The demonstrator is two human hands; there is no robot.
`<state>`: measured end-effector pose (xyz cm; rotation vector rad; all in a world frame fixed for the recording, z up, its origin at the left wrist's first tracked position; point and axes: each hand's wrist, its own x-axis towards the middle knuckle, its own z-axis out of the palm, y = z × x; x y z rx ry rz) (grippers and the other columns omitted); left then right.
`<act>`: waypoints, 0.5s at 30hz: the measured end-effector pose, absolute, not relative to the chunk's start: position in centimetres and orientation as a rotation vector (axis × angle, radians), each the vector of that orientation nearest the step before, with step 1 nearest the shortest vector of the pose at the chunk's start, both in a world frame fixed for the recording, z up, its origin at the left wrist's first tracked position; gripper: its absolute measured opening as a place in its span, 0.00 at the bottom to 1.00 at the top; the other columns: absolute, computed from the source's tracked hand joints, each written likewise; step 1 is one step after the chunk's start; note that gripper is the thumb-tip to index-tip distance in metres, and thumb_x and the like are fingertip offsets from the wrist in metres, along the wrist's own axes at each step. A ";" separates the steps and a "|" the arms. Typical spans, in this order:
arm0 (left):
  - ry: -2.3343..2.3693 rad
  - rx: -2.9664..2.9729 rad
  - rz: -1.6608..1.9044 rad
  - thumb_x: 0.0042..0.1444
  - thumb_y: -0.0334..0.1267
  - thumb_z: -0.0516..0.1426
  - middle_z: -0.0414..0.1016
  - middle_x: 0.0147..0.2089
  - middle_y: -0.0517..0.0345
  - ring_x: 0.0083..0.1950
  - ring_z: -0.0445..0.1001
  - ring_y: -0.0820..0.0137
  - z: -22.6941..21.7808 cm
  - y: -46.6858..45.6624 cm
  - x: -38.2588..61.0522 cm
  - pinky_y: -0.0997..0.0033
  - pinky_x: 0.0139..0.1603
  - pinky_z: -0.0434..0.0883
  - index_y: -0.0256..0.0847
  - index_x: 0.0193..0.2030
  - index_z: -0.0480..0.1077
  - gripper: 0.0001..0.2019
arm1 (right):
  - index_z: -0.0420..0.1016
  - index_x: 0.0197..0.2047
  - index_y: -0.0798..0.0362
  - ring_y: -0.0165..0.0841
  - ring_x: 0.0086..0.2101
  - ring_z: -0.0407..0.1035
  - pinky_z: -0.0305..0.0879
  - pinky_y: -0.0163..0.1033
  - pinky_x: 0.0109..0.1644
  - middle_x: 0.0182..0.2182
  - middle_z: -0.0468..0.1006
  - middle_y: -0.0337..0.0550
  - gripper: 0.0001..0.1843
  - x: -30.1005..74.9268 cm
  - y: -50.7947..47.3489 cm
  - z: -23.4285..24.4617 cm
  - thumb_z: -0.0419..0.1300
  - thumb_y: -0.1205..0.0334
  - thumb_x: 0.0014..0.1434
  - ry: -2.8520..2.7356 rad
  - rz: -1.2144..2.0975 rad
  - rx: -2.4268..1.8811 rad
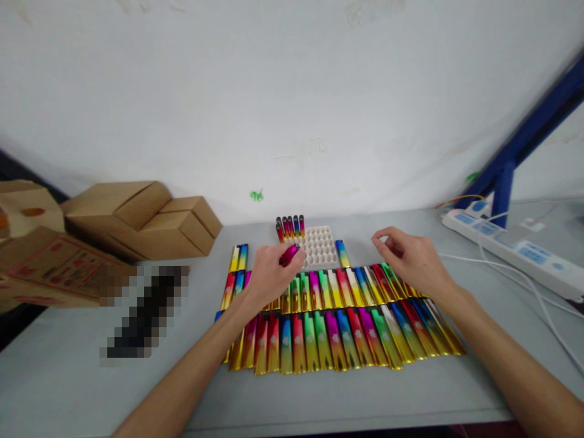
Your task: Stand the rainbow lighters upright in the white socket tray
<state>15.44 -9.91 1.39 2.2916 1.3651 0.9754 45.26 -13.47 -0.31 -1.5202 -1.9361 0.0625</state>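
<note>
Your left hand (269, 267) grips a pink lighter (288, 256) by the near-left corner of the tray (322, 246); a careless swing could topple the standing lighters (291, 227). Your right hand (413, 258), loosely curled, seemingly empty, could brush the laid-out lighters (345, 337) askew.

Soft, fairly even light is filling the scene; the pale wall (292, 109) is looking bright, and the grey table (342, 398) is showing only faint shadows. The shiny lighters (358, 331) are throwing back glints. Wide-angle distortion is stretching the cartons (114, 204) and power strip (511, 246) toward the edges. Slight blur is softening the left hand (276, 264) and right hand (413, 258), while coarse pixel blocks are masking a dark patch (150, 310).
</note>
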 end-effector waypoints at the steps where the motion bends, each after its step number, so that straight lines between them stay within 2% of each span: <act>1: 1.365 2.291 0.972 0.60 0.48 0.50 0.48 0.18 0.66 0.21 0.50 0.76 1.3 -9.9 15.4 0.70 0.28 0.50 0.43 0.18 0.50 0.22 | 0.75 0.43 0.51 0.30 0.19 0.66 0.57 0.36 0.27 0.19 0.72 0.33 0.11 45.3 -13.5 -0.3 0.55 0.56 0.69 -1.936 0.062 -1.518; 7: 1.385 2.300 0.949 0.61 0.48 0.51 0.48 0.18 0.66 0.21 0.50 0.76 1.3 -9.8 15.5 0.69 0.28 0.49 0.43 0.18 0.49 0.23 | 0.75 0.43 0.51 0.30 0.18 0.66 0.57 0.36 0.27 0.19 0.72 0.33 0.11 45.3 -13.5 -0.3 0.55 0.55 0.69 -1.941 0.058 -1.523; 11: 1.365 2.297 0.969 0.63 0.54 0.55 0.52 0.18 0.67 0.22 0.52 0.76 1.5 -9.9 15.1 0.70 0.28 0.51 0.42 0.20 0.54 0.26 | 0.75 0.43 0.50 0.31 0.18 0.66 0.57 0.36 0.27 0.19 0.73 0.34 0.11 45.3 -13.5 -0.3 0.55 0.54 0.69 -1.934 0.057 -1.517; 13: 1.361 2.248 0.972 0.63 0.55 0.57 0.55 0.19 0.67 0.22 0.55 0.75 1.4 -9.8 14.5 0.71 0.27 0.52 0.42 0.24 0.59 0.24 | 0.75 0.43 0.50 0.31 0.18 0.66 0.57 0.36 0.27 0.19 0.73 0.34 0.11 45.3 -13.5 -0.4 0.55 0.54 0.69 -1.930 0.058 -1.516; 15: 1.331 2.122 1.004 0.66 0.54 0.55 0.58 0.21 0.69 0.23 0.57 0.75 1.1 -9.5 13.8 0.72 0.26 0.53 0.42 0.32 0.65 0.19 | 0.75 0.43 0.50 0.31 0.19 0.66 0.57 0.36 0.28 0.19 0.73 0.34 0.11 45.3 -13.5 -0.4 0.55 0.55 0.69 -1.930 0.058 -1.522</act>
